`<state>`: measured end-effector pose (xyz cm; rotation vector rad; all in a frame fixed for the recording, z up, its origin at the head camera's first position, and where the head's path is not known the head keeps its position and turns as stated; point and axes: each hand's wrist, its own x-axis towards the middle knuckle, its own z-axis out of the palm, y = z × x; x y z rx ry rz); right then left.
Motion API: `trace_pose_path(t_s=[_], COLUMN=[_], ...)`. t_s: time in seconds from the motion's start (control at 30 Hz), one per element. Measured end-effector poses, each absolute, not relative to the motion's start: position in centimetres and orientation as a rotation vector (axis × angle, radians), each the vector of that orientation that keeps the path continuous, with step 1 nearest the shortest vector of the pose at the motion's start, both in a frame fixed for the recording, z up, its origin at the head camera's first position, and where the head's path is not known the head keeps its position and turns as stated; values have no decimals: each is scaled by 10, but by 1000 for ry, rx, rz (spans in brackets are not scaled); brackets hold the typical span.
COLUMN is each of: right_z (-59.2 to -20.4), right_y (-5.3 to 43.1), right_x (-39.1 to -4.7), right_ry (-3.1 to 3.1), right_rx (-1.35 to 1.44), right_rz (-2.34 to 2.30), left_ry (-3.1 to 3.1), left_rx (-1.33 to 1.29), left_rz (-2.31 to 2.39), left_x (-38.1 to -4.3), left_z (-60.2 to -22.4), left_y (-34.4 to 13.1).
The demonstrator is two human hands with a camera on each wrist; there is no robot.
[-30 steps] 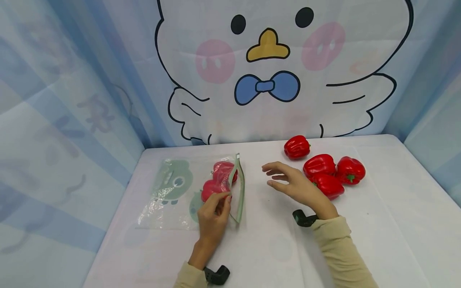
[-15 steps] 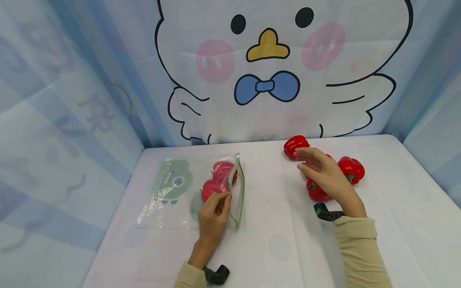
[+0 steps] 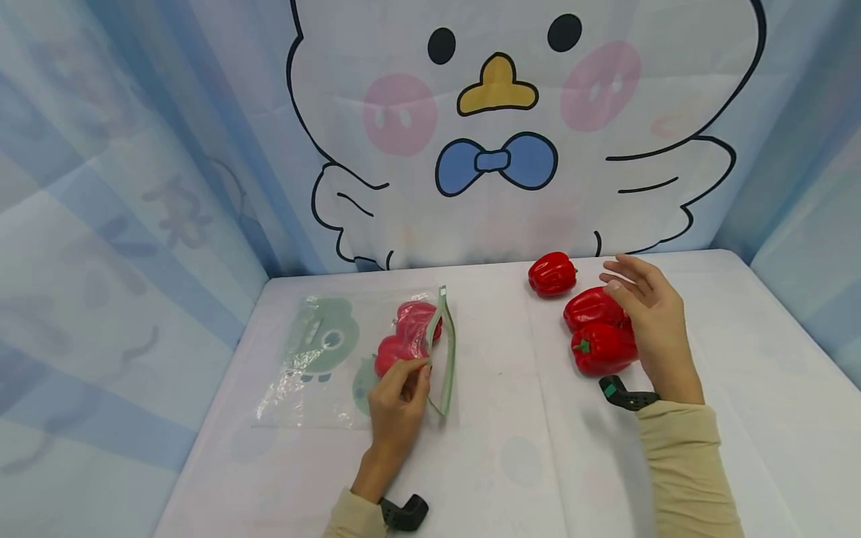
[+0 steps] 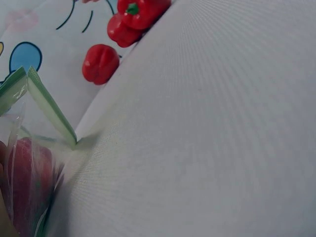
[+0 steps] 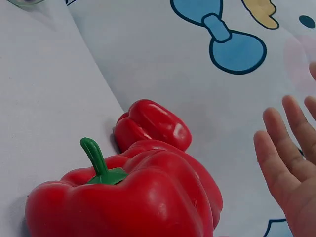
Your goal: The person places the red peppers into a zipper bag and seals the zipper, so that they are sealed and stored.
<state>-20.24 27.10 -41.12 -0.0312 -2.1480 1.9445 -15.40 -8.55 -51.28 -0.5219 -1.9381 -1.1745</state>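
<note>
My left hand [image 3: 395,415] pinches the open edge of a clear zip bag [image 3: 323,407] with a green zip strip, lying on the table. Red bell peppers [image 3: 397,355] show through the plastic near its mouth. In the left wrist view one bagged bell pepper [image 4: 29,177] stands beside the hand's edge. My right hand [image 3: 655,321] hovers over the loose peppers, fingers spread and holding nothing. Below and left of it are a front bell pepper [image 3: 603,350] with a green stem and another bell pepper [image 3: 592,308] behind. The hand hides whatever lies behind it.
A separate red bell pepper [image 3: 552,273] sits near the table's back edge. The white-covered table [image 3: 498,463] meets a curtain [image 3: 498,217] with a cartoon print at the back, and curtains stand on both sides. Each wrist wears a black camera [image 3: 628,394].
My right hand has moved right, from the gap beside the bag to over the loose peppers. The front pepper has turned, its stem now facing left. My left hand and the bag stay put.
</note>
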Motion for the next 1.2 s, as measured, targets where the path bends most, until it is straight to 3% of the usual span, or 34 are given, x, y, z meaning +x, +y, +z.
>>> trace_pose_path(t_s=[0.23, 0.6, 1.2], right_z=[-412, -420, -457], right_y=[277, 300, 336], right_x=[-201, -201, -203], right_ry=[-1754, -1490, -2052], right_rx=[-302, -472, -610], right_rz=[2092, 2052, 1922], left_ry=[-1942, -1955, -1979], left_rx=[-524, -519, -509], left_rz=[-1174, -1159, -1156], left_x=[-153, -152, -152], left_z=[-511, -511, -514], left_y=[-85, -85, -86])
